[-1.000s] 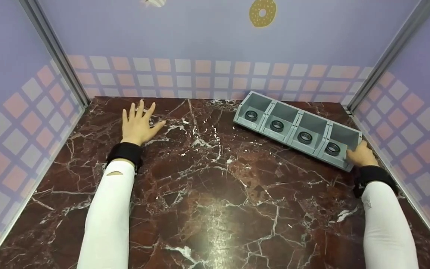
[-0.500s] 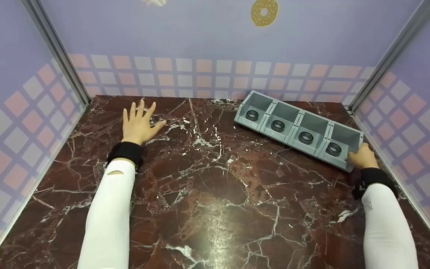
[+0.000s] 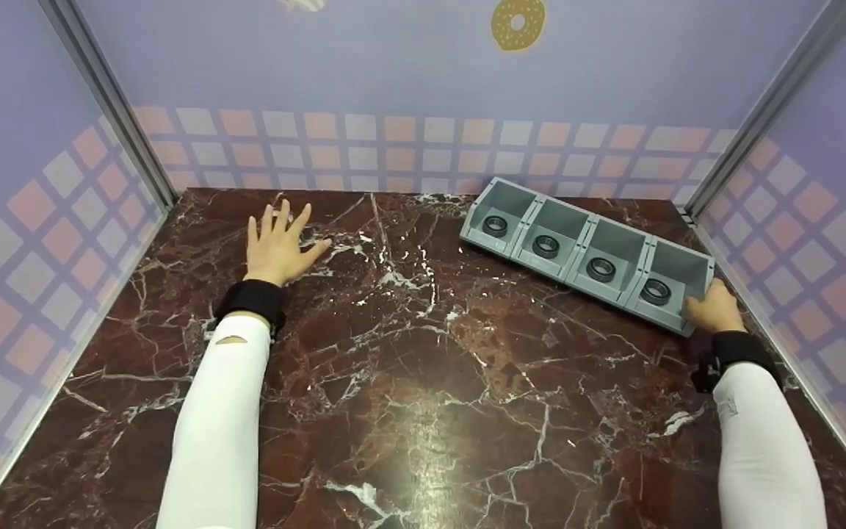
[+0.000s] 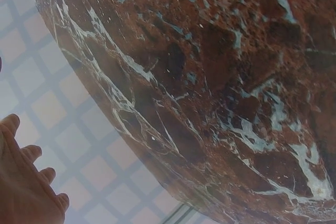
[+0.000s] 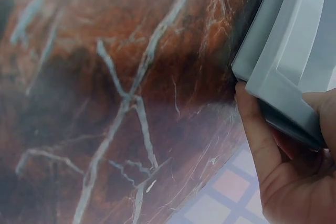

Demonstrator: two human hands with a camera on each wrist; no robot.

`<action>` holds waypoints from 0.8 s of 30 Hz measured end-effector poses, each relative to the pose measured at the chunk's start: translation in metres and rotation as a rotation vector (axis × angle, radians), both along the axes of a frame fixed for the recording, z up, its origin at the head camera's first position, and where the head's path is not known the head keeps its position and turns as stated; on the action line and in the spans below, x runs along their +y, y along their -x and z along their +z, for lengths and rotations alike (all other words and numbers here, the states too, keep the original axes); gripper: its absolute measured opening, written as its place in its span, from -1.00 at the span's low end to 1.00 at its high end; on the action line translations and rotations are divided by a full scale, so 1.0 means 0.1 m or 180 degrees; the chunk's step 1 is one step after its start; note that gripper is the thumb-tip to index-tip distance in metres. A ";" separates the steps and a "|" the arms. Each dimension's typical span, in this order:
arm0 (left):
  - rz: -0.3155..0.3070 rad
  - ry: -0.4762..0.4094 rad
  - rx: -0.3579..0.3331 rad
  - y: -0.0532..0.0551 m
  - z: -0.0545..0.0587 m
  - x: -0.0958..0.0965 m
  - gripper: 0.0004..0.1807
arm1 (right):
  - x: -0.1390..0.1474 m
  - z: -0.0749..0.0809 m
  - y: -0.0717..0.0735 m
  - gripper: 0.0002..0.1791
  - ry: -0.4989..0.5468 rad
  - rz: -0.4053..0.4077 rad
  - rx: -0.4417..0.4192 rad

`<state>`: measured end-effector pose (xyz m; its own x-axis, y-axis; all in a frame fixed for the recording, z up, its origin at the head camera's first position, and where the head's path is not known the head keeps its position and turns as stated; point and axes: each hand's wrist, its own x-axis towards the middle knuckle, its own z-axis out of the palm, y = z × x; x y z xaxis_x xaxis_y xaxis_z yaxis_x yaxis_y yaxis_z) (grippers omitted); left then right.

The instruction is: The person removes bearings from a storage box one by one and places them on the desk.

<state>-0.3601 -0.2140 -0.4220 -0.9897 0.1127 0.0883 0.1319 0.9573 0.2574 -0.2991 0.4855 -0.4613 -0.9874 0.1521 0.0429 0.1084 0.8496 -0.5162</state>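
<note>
A grey bin row (image 3: 628, 294) with several compartments lies slantwise at the back right, its left end near the back wall. In each compartment sits a black ring-shaped part (image 3: 656, 292), much like a bearing. My right hand (image 3: 717, 306) grips the right end wall of the bins; in the right wrist view its thumb is over the wall and a finger (image 5: 255, 129) runs along the outside near the bottom edge. Far to the left, my left hand (image 3: 276, 246) is spread over the tabletop with straight fingers and holds nothing.
The dark red marbled tabletop (image 3: 408, 353) is boxed in by a back wall (image 3: 393, 73), a left wall (image 3: 12, 242) and a right wall (image 3: 827, 242). My right wrist is close to the right wall. Both wrists wear black bands (image 3: 250, 300).
My left hand has shifted slightly to the right and toward me. The right hand keeps its grip, and the bins stay nearly where they were.
</note>
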 end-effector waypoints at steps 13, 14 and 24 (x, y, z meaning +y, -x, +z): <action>-0.0055 -0.0044 -0.0090 0.04 -0.01 0.17 -0.09 | 0.01 0.02 0.00 -0.41 0.0043 0.0076 0.0071; -0.0064 -0.0043 -0.0094 0.04 -0.01 0.19 -0.09 | 0.01 0.01 0.00 -0.40 0.0044 0.0078 0.0090; -0.0163 0.0017 -0.0122 0.06 -0.08 0.29 -0.09 | -0.02 -0.04 0.00 -0.39 0.0126 0.0165 0.0195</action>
